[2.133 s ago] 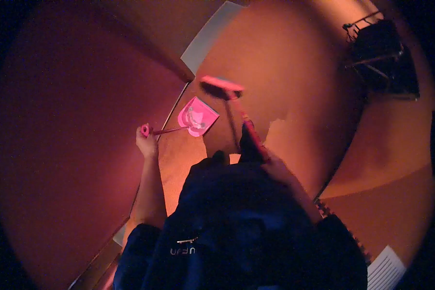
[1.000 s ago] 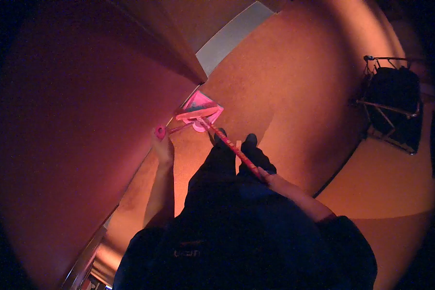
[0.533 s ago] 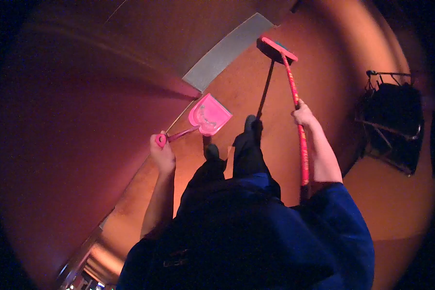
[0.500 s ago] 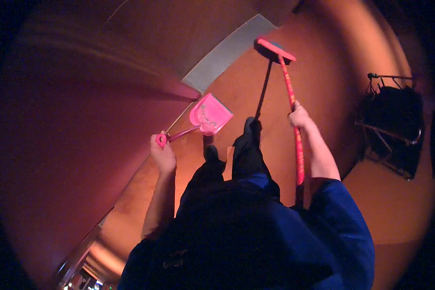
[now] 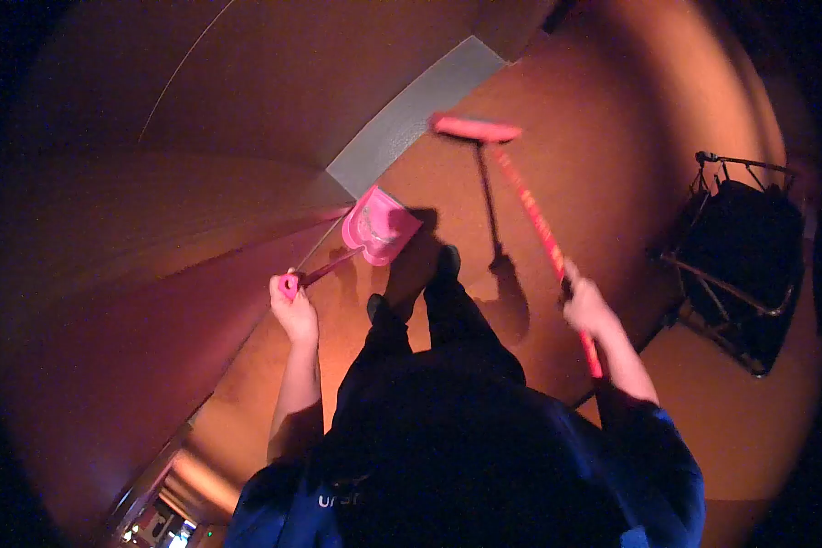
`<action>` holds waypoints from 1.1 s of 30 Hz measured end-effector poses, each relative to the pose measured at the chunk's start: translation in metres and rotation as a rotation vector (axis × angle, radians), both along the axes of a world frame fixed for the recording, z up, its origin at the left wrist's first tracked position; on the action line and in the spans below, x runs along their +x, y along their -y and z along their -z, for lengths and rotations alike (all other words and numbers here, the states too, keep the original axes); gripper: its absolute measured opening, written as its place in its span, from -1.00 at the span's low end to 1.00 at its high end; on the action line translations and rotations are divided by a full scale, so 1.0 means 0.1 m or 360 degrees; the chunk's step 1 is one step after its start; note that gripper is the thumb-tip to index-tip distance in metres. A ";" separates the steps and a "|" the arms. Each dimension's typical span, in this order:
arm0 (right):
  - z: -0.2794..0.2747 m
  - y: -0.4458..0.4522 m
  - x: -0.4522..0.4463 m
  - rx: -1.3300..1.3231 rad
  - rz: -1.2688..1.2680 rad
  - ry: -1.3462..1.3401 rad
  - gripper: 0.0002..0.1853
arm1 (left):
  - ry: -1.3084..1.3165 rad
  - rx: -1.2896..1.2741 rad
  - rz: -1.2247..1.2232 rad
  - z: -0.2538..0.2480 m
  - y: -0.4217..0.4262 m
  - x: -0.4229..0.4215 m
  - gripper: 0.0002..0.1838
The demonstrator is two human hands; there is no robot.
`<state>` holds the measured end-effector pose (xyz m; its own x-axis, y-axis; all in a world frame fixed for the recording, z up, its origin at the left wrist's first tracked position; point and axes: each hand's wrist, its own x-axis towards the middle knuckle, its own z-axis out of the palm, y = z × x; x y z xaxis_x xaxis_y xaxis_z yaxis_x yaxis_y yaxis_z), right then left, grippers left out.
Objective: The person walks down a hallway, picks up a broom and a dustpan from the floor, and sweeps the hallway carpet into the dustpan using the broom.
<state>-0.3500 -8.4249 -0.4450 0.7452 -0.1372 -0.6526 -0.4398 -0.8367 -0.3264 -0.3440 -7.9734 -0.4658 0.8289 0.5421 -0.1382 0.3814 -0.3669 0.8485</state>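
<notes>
My left hand [image 5: 295, 309] is closed round the end of the handle of a pink dustpan [image 5: 374, 228]. The pan lies at or just above the floor, left of my feet and near the wall; some small pale debris seems to show in it. In my right hand [image 5: 591, 309] is the red patterned stick of a broom [image 5: 530, 205], with the fingers wrapped round it. Its pink head [image 5: 475, 129] is ahead of my feet, beyond the dustpan and to its right, blurred by motion. I cannot tell whether the bristles touch the floor.
A grey strip [image 5: 416, 114] lies on the floor along the wall ahead. The reddish wall [image 5: 155, 301] runs along my left. A dark chair with a metal frame [image 5: 735, 265] stands to my right. The floor [image 5: 575, 100] is brown-orange, with shadows across it.
The broom head has come nearer and to the left, towards the dustpan, and my right hand has moved back towards me. The dustpan has shifted slightly left in view.
</notes>
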 end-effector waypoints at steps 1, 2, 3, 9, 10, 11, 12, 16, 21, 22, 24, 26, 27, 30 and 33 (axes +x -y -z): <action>0.21 0.17 0.26 -0.0026 0.0050 0.0093 -0.30 | -0.0002 0.0004 0.0014 0.03 -0.01 -0.01 -0.87; 0.62 0.43 0.49 -0.0017 0.0195 0.0212 -0.35 | 0.0012 -0.0001 0.0045 0.08 -0.01 -0.02 -0.87; 0.77 0.58 0.79 -0.0158 0.0167 0.0177 -0.41 | 0.0023 -0.0004 0.0068 0.12 0.02 -0.02 -0.87; 0.49 -0.35 0.19 -0.0087 0.0025 -0.0124 -0.42 | 0.0053 0.0095 0.0140 0.16 0.26 0.09 -0.88; 0.28 -0.62 -0.16 0.0008 -0.0047 -0.0271 -0.37 | 0.0056 0.0054 0.0159 0.09 0.31 0.14 -0.88; 0.18 -0.77 -0.46 0.0145 -0.0224 -0.0617 -0.30 | 0.0041 0.0016 0.0179 0.03 0.33 0.13 -0.89; 0.58 -0.66 -0.83 0.0039 -0.0440 -0.0697 -0.31 | 0.0026 0.0020 0.0170 0.04 0.35 0.11 -0.89; 0.55 -0.38 -1.13 0.0098 -0.0591 -0.0668 -0.29 | 0.0064 -0.0001 0.0155 0.02 0.38 0.21 -0.88; -0.37 -0.19 -0.18 0.0139 -0.0017 -0.0335 -0.33 | 0.0119 -0.0145 0.0245 0.00 0.25 0.11 -0.84; -0.12 0.04 0.01 0.0063 -0.0004 -0.0075 -0.32 | 0.0112 -0.0172 0.0177 -0.04 0.29 0.10 -0.83; 0.26 0.44 0.54 -0.0022 0.0083 0.0177 -0.39 | 0.0128 -0.0319 0.0149 0.00 0.22 0.04 -0.86; 0.83 1.02 1.18 0.0050 0.0483 -0.0076 -0.53 | 0.0070 -0.0250 0.0161 -0.07 0.28 0.08 -0.87; 0.96 1.15 1.33 0.0013 0.0589 -0.0151 -0.56 | 0.0052 -0.0225 0.0221 -0.05 0.34 0.06 -0.87; 1.24 0.87 1.04 -0.0039 0.0490 -0.0172 -0.58 | -0.0030 -0.0048 0.0344 0.05 0.26 0.00 -0.87; 0.56 -0.11 -0.21 -0.0044 0.0072 0.0263 -0.41 | 0.0040 -0.0134 0.0224 0.05 0.40 0.02 -0.86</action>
<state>-0.3714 -8.4136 -0.5014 0.8346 -0.1894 -0.5173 -0.4196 -0.8270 -0.3742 -0.3416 -8.0132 -0.4713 0.8996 0.4076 -0.1567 0.3096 -0.3423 0.8871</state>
